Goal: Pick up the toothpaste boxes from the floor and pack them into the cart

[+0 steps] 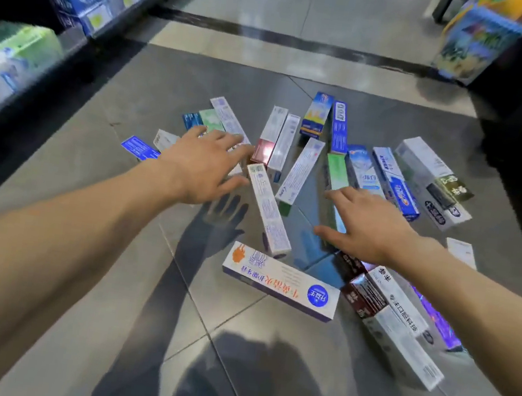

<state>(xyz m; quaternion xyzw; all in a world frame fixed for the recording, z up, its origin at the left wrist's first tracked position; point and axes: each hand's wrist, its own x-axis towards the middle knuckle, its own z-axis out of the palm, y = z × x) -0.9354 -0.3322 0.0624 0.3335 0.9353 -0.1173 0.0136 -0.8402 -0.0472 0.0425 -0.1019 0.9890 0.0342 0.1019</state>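
**Both hands spread over a scatter of boxes, none lifted yet**

The toothpaste boxes (303,170) lie loose on the floor (110,260) in the middle of the aisle, fanned out at all angles, some overlapping, as if dumped rather than set down. They are long, thin cardboard cartons with sharp edges and glossy printed faces: white, blue, green, one red-ended, a few dark brown. Nearest is a white box with red lettering (280,286), lying crosswise. Just right of it a dark brown box (361,296) and a long white one (401,338) are stacked partly over each other.

The left hand (203,166) reaches over the left part of the pile, fingers straight and spread, its tips near the red-ended box (263,154); whether it touches any carton I cannot tell. The right hand (366,226) hovers over the right middle, fingers likewise spread and holding nothing, above a green box (336,172). Spread this wide, both hands look set to gather several cartons at once, which suits light, stiff boxes that slide easily on smooth tile.

The floor is polished grey tile, shiny enough to mirror the hands and cast clear shadows. A shelf (79,4) of blue and green packs runs along the left; a colourful display (476,43) stands far right. The cart is not in view.
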